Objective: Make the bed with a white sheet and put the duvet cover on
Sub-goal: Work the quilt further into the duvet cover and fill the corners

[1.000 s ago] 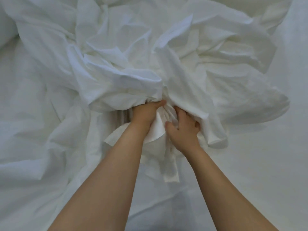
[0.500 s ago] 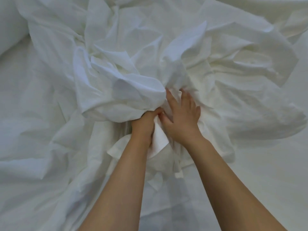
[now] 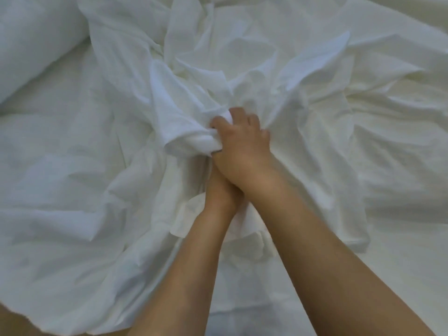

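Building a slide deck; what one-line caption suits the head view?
The right hand grips a bunched fold of crumpled white bedding, crossed over the left hand.

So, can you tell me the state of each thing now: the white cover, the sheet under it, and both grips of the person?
duvet cover: crumpled, bunched into folds in the middle of the bed.
sheet: spread flat, fairly smooth.
right grip: fingers curled, holds a fold of the duvet cover.
left grip: mostly hidden under the right wrist; its hold cannot be told.
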Demonstrator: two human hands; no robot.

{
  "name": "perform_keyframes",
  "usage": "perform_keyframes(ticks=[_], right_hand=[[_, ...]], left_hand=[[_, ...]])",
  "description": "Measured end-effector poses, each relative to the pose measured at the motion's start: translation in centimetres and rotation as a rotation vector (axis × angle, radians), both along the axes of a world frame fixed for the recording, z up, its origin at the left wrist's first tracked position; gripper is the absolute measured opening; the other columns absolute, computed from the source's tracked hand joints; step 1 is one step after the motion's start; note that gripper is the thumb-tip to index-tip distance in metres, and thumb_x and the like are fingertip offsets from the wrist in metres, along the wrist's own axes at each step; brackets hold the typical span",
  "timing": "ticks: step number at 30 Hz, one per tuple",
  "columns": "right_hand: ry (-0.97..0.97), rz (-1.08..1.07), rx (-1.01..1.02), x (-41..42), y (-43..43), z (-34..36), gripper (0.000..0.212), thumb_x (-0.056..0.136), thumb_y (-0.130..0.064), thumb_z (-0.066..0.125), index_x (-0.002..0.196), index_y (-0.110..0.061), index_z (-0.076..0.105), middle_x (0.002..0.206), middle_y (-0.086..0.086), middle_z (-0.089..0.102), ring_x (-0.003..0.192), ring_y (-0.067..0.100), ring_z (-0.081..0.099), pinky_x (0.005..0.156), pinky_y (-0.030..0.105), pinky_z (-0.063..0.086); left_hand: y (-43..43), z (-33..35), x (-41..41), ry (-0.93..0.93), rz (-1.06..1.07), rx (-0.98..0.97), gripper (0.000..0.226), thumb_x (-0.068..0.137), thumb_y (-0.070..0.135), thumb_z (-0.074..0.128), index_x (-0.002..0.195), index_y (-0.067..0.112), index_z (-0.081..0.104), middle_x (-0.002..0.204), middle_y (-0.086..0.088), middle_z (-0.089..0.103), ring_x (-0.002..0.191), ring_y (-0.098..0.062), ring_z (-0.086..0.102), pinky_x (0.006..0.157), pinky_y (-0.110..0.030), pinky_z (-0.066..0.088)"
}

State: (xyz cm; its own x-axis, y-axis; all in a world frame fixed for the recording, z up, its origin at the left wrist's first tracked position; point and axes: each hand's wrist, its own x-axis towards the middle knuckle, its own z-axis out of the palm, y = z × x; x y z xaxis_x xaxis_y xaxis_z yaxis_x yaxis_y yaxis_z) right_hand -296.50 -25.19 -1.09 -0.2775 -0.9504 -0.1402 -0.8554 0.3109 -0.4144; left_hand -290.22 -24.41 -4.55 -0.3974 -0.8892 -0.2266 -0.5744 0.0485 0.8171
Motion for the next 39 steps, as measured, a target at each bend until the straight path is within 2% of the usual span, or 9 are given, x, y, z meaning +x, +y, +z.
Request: perform_keyframes(ticks=[5,12,16,20,24,27,31,34,39], right_hand=[[-0.3,-0.343,-0.192,-2.9,-0.2,-2.6,0.011,0.082,-0.002,0.046,0.088,-0.011,0.049,0.1,0.015,0.056,0.094,0.032,0.05,0.075,0.039,0.038],[-0.291,-0.413,-0.197,-2.6,0.4,-4.7,0.011,0.087,-0.008,0.046,0.09,-0.009,0.056,0.097,0.01,0.062,0.093,0.027,0.056,0.079,0.037,0.044],[0.004,-0.223,0.037,-1.9,1.8,-4.8,0.045,0.092,-0.022,0.044,0.136,-0.014,0.043,0.13,0.008,0.049,0.122,0.027,0.041,0.101,0.037,0.029],[-0.163,-0.239,-0.125,-2.2,3.4,-2.9,0.06,0.079,-0.027,0.051,0.135,-0.006,0.046,0.132,0.016,0.047,0.122,0.031,0.043,0.103,0.036,0.028],[-0.044,-0.291,-0.168,-1.5,3.1,-2.5,0.066,0.072,-0.025,0.059,0.132,0.0,0.048,0.132,0.023,0.048,0.124,0.04,0.044,0.103,0.045,0.03],[-0.079,-0.217,0.016,-0.5,1.9,-3.0,0.063,0.085,-0.02,0.051,0.144,-0.009,0.034,0.145,0.013,0.04,0.136,0.034,0.029,0.109,0.044,0.023],[-0.015,-0.194,0.076,-0.2,0.9,-3.6,0.059,0.091,-0.024,0.046,0.146,-0.014,0.028,0.148,0.005,0.035,0.14,0.027,0.019,0.111,0.04,0.018],[-0.119,-0.163,0.118,0.0,0.4,-2.9,0.06,0.088,-0.032,0.046,0.145,-0.02,0.03,0.153,0.003,0.023,0.141,0.024,0.007,0.112,0.042,0.008],[-0.466,-0.304,-0.096,-0.1,-0.5,-0.2,0.052,0.074,-0.03,0.032,0.113,-0.024,0.066,0.146,0.0,0.033,0.131,0.006,0.013,0.111,0.034,0.002]], left_hand=[[-0.5,0.5,2.2,0.229,0.203,0.287,0.068,0.074,0.024,0.075,0.133,0.026,0.042,0.128,0.007,0.053,0.114,0.002,0.052,0.087,-0.017,0.045],[-4.8,-1.1,-1.4,0.627,0.283,0.631,0.063,0.073,0.017,0.075,0.128,-0.001,0.051,0.122,-0.018,0.061,0.114,-0.025,0.06,0.102,-0.041,0.045],[-5.5,-2.6,-3.7,0.43,0.64,0.485,0.078,0.058,0.017,0.089,0.124,0.006,0.049,0.12,-0.005,0.062,0.111,-0.019,0.06,0.099,-0.037,0.047],[-5.7,-2.5,-3.0,0.3,0.608,0.409,0.071,0.06,0.033,0.086,0.119,0.009,0.053,0.114,0.001,0.065,0.105,-0.014,0.062,0.097,-0.033,0.047],[-5.7,-2.2,-0.9,0.196,0.622,0.199,0.097,0.049,0.042,0.089,0.124,0.014,0.034,0.112,0.013,0.054,0.1,-0.001,0.055,0.085,-0.007,0.042],[-7.5,-2.0,-1.0,0.04,0.563,0.306,0.113,0.048,0.052,0.087,0.137,0.007,0.035,0.138,-0.007,0.047,0.125,-0.023,0.047,0.104,-0.034,0.04],[-9.7,-1.6,-1.9,0.015,0.551,0.399,0.095,0.056,0.046,0.087,0.13,0.008,0.042,0.134,-0.004,0.048,0.125,-0.024,0.044,0.103,-0.03,0.036],[-10.1,-0.8,-1.7,0.076,0.521,0.232,0.054,0.064,0.028,0.086,0.093,0.011,0.044,0.105,0.002,0.057,0.103,-0.017,0.053,0.097,-0.032,0.042],[-9.9,-0.4,1.9,0.161,0.483,0.401,0.022,0.085,0.014,0.066,0.071,0.02,0.05,0.073,0.004,0.056,0.068,-0.013,0.058,0.062,-0.024,0.053]])
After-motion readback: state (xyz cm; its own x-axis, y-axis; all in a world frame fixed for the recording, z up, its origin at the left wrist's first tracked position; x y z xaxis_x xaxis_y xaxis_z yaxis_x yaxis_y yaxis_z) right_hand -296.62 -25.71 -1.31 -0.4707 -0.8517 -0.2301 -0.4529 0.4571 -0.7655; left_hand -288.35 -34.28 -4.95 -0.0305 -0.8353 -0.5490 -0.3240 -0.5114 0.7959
